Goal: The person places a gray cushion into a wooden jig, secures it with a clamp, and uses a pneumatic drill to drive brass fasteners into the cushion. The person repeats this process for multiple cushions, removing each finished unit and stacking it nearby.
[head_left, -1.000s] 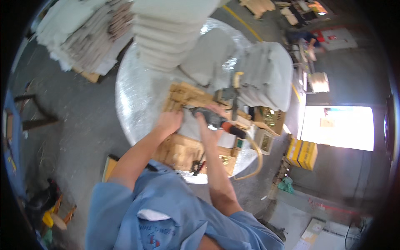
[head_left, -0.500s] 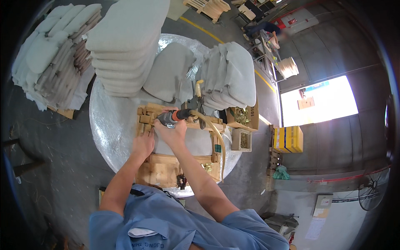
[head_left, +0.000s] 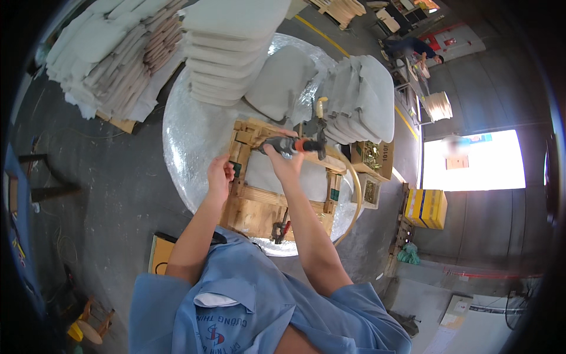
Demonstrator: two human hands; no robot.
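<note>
My right hand [head_left: 287,164] grips a grey air screwdriver [head_left: 285,146] with an orange collar and a black rear end. The tool lies sideways over the upper left part of a wooden jig [head_left: 283,196], its tip toward the left-hand blocks. My left hand [head_left: 220,174] is at the jig's left edge, beside a small green pad [head_left: 237,170]. Its fingers are curled together, and whatever they may hold is hidden. A pale padded panel [head_left: 268,179] shows inside the jig. Below, a clamp with a red handle [head_left: 284,229] sits on the jig's near side.
The jig rests on a round table wrapped in plastic film [head_left: 183,153]. Stacked pale padded panels [head_left: 227,56] stand behind, with more panels [head_left: 368,97] at right. A cardboard box of metal fittings [head_left: 372,158] and a beige hose [head_left: 357,203] are at right. Another person [head_left: 413,47] works far off.
My left hand has come off the jig's left blocks to just outside its edge, fingers curled. My right hand keeps the air screwdriver near the same corner. The whole view has shifted.
</note>
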